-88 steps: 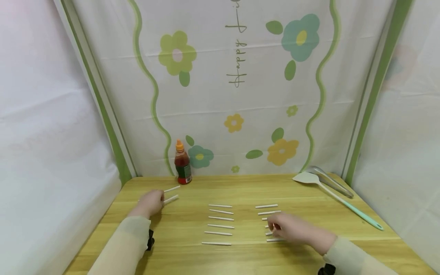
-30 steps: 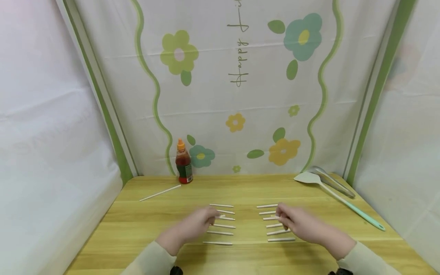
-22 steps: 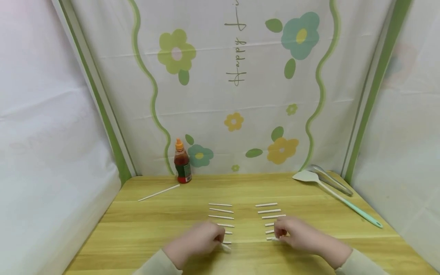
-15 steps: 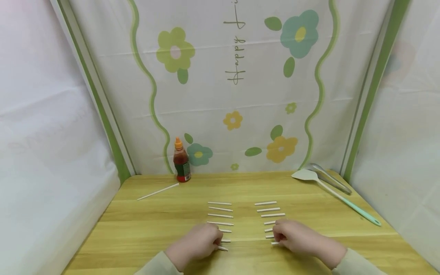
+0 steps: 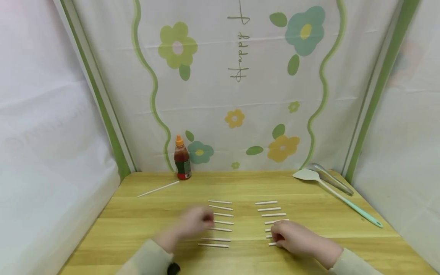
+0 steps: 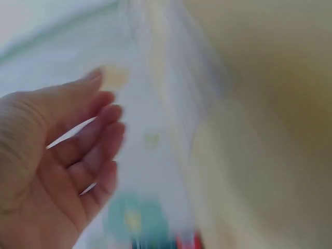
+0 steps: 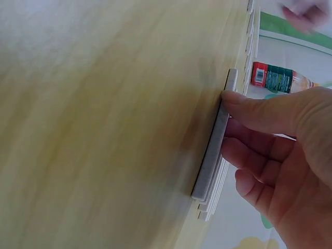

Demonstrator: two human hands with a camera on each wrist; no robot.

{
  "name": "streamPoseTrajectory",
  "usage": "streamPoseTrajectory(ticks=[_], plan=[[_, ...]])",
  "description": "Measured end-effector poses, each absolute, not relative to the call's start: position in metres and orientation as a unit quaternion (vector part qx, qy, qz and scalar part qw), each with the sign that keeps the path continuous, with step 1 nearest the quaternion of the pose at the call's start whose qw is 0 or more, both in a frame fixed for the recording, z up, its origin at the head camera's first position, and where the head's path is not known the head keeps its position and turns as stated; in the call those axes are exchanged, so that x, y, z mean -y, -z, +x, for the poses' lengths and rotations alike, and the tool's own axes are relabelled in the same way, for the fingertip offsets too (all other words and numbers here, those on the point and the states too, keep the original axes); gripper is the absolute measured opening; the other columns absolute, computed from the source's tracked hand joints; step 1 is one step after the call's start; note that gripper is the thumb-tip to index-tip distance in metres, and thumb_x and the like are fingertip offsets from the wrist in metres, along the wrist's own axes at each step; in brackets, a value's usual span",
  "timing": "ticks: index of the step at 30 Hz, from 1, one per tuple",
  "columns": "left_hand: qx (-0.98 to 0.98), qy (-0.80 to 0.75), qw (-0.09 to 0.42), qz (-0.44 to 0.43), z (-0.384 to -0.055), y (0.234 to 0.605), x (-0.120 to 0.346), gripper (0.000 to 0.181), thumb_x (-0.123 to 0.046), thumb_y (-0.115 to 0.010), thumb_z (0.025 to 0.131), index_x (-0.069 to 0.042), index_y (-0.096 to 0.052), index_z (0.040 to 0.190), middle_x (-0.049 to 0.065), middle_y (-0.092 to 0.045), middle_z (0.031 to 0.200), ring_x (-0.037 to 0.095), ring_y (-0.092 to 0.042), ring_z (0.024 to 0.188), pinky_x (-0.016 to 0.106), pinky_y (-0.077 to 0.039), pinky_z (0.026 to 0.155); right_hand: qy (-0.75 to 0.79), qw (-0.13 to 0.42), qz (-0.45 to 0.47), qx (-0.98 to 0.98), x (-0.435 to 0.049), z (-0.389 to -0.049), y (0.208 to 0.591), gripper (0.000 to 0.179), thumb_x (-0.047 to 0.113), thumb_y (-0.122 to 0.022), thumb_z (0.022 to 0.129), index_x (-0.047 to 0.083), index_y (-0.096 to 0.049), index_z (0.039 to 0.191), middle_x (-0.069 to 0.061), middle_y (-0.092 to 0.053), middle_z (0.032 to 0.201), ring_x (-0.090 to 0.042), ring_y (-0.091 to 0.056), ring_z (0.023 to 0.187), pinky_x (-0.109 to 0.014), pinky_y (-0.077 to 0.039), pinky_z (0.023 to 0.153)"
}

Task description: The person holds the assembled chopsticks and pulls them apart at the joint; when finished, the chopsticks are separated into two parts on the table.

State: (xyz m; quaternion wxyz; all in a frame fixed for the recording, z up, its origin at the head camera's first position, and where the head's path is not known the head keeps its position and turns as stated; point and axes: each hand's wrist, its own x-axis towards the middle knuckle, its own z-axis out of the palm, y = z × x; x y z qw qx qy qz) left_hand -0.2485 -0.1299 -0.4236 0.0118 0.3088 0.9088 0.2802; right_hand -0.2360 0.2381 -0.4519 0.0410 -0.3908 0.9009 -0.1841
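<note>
My right hand (image 5: 297,238) is low over the table, pinching a short chopstick piece (image 7: 213,150) between thumb and fingers at the near end of the right-hand row. In the right wrist view the thumb tip lies on the piece's side, with other pieces lined up behind it. My left hand (image 5: 192,221), blurred, is over the left-hand row of thinner chopstick pieces. The left wrist view shows that hand (image 6: 62,150) with loosely bent fingers and nothing in them. The nearest piece of that row (image 5: 213,245) lies flat. A longer, whole chopstick (image 5: 158,189) lies slanted at the back left.
A red sauce bottle (image 5: 182,162) with an orange cap stands at the table's (image 5: 240,183) back left. At the back right lie a spatula (image 5: 343,200) with a mint handle and metal tongs (image 5: 331,177). A flower-printed white curtain (image 5: 220,91) hangs behind the table.
One of two long chopsticks is gone from the back left. Each row gained a short piece at its near end. My left hand let its piece go and moved up and left; my right stayed.
</note>
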Motion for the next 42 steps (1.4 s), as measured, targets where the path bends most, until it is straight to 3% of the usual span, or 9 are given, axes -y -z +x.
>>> streamPoseTrajectory(ticks=[8,12,15,17,22,26,33,37,42], plan=[[-0.944,-0.317,-0.049,0.082,-0.326,0.412,0.264,0.003,-0.002,-0.067,0.089,0.001,-0.066,0.089,0.009,-0.063,0.083,0.022,-0.057,0.074,0.041,-0.048,0.067,0.193,0.036,-0.394,-0.898,-0.239,-0.235,0.452,0.03,0.004,-0.078,0.08,0.024,-0.055,0.077,0.019,-0.047,0.075,-0.001,-0.046,0.069,-0.024,-0.041,0.061],[-0.952,-0.307,-0.011,0.009,-0.333,0.43,0.306,0.028,0.001,-0.06,0.089,0.009,-0.062,0.115,0.027,-0.062,0.106,0.031,-0.058,0.077,0.041,-0.047,0.061,0.191,0.024,-0.406,-0.893,-0.239,-0.235,0.453,0.031,0.004,-0.078,0.079,0.024,-0.054,0.077,0.019,-0.047,0.075,0.0,-0.046,0.069,-0.024,-0.042,0.061],[-0.962,-0.273,0.019,-0.017,-0.332,0.445,0.319,0.046,0.0,-0.053,0.091,0.009,-0.05,0.136,0.033,-0.054,0.127,0.044,-0.059,0.099,0.049,-0.05,0.074,0.188,0.021,-0.415,-0.89,-0.238,-0.235,0.453,0.031,0.004,-0.078,0.08,0.024,-0.054,0.077,0.019,-0.046,0.075,0.0,-0.046,0.069,-0.023,-0.041,0.061],[-0.97,-0.243,0.013,-0.018,-0.332,0.451,0.321,0.044,0.001,-0.053,0.091,0.007,-0.052,0.135,0.031,-0.056,0.127,0.047,-0.054,0.11,0.055,-0.047,0.083,0.187,0.023,-0.415,-0.89,-0.236,-0.235,0.453,0.031,0.005,-0.078,0.081,0.024,-0.054,0.076,0.019,-0.046,0.075,-0.001,-0.046,0.069,-0.023,-0.041,0.061],[-0.973,-0.228,-0.011,-0.008,-0.331,0.452,0.319,0.007,-0.006,-0.06,0.095,-0.001,-0.063,0.097,0.014,-0.063,0.085,0.033,-0.058,0.078,0.049,-0.046,0.07,0.188,0.028,-0.408,-0.893,-0.235,-0.234,0.452,0.031,0.005,-0.077,0.082,0.024,-0.053,0.076,0.019,-0.046,0.075,-0.001,-0.046,0.069,-0.023,-0.041,0.061],[-0.971,-0.237,-0.015,0.018,-0.331,0.454,0.319,0.01,-0.005,-0.059,0.093,-0.003,-0.058,0.083,0.006,-0.056,0.075,0.025,-0.052,0.07,0.043,-0.044,0.064,0.193,0.03,-0.399,-0.896,-0.237,-0.233,0.454,0.031,0.006,-0.077,0.082,0.024,-0.053,0.076,0.019,-0.046,0.074,-0.001,-0.046,0.069,-0.023,-0.041,0.061],[-0.933,-0.354,0.039,0.043,-0.33,0.436,0.31,0.009,0.006,-0.049,0.094,0.005,-0.051,0.085,0.014,-0.059,0.074,0.025,-0.059,0.067,0.039,-0.051,0.062,0.203,0.031,-0.392,-0.897,-0.241,-0.234,0.454,0.03,0.006,-0.077,0.082,0.023,-0.053,0.078,0.018,-0.047,0.074,-0.002,-0.046,0.069,-0.024,-0.041,0.062],[-0.909,-0.398,0.084,0.085,-0.323,0.408,0.285,0.007,0.007,-0.046,0.098,0.01,-0.052,0.1,0.019,-0.061,0.079,0.027,-0.062,0.069,0.044,-0.054,0.068,0.225,0.03,-0.399,-0.889,-0.242,-0.235,0.452,0.025,0.013,-0.077,0.086,0.023,-0.054,0.079,0.018,-0.047,0.074,0.0,-0.045,0.067,-0.023,-0.041,0.059],[-0.892,-0.41,0.099,0.165,-0.316,0.378,0.228,0.024,0.008,-0.043,0.099,0.014,-0.055,0.119,0.017,-0.06,0.08,0.026,-0.062,0.068,0.039,-0.054,0.066,0.292,-0.078,-0.425,-0.853,-0.224,-0.248,0.427,0.016,0.015,-0.074,0.09,0.022,-0.06,0.087,0.016,-0.054,0.083,-0.003,-0.053,0.076,-0.028,-0.05,0.064]])
